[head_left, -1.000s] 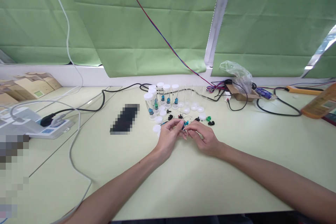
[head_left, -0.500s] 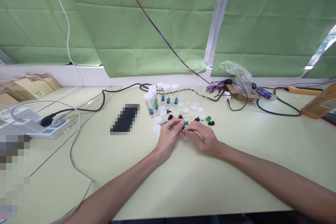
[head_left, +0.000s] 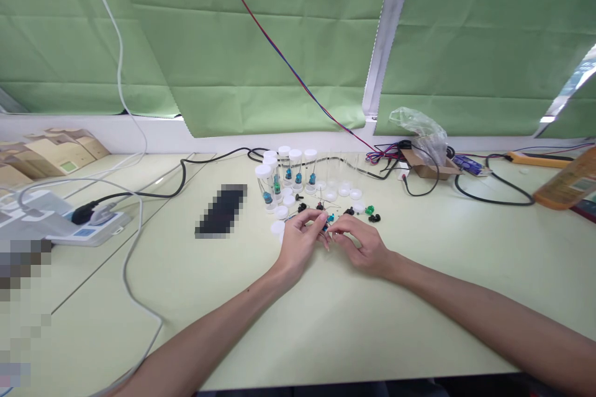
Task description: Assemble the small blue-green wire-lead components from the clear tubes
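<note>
My left hand (head_left: 302, 239) is closed in a pinch around a small blue part (head_left: 325, 227), mostly covered by the fingers. Close against it, my right hand (head_left: 364, 242) has thumb and forefinger pressed together at the same spot; what they grip is too small to make out. Just beyond the fingers lie another small teal piece (head_left: 330, 218), a black piece (head_left: 349, 211), a green piece (head_left: 369, 209) and a black piece (head_left: 375, 218) farther right. White round caps (head_left: 280, 212) lie left of and behind my hands.
Several clear tubes with white lids (head_left: 295, 154) stand behind my hands, blue and green parts inside. A dark pixelated rectangle (head_left: 221, 212) lies to the left, near a power strip (head_left: 88, 229). Back right are a cardboard box (head_left: 431, 167), black cables and an orange bottle (head_left: 565, 180).
Both hands stay in nearly the same place, with only a slight shift of the fingers around the small blue part. Everything else on the table looks the same.
</note>
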Action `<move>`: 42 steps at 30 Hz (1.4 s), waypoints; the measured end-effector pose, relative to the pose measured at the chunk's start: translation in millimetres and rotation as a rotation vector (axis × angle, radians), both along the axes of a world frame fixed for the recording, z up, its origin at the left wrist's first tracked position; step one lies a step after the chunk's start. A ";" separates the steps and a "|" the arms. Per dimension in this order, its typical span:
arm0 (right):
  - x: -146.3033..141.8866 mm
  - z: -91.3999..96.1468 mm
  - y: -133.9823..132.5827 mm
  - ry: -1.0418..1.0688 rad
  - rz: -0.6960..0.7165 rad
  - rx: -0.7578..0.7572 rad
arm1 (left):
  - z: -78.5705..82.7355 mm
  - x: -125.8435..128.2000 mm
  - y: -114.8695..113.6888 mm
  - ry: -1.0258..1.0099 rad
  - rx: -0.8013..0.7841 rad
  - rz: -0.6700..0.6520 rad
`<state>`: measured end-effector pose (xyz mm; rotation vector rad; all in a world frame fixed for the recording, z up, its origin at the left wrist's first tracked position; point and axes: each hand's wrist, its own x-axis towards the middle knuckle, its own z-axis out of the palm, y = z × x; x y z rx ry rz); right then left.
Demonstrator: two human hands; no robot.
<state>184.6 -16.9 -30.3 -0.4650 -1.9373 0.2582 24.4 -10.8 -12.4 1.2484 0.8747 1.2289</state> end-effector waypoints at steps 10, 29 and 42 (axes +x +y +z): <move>0.8 -1.3 -0.1 -0.011 -0.015 0.013 | 6.7 0.4 -3.1 0.065 0.033 0.013; 0.2 1.1 -2.2 0.016 -0.003 -0.037 | 5.2 1.2 -4.9 0.110 0.083 0.027; 0.8 -2.6 -0.7 0.042 -0.021 -0.058 | 2.7 0.1 -4.5 0.124 0.118 0.000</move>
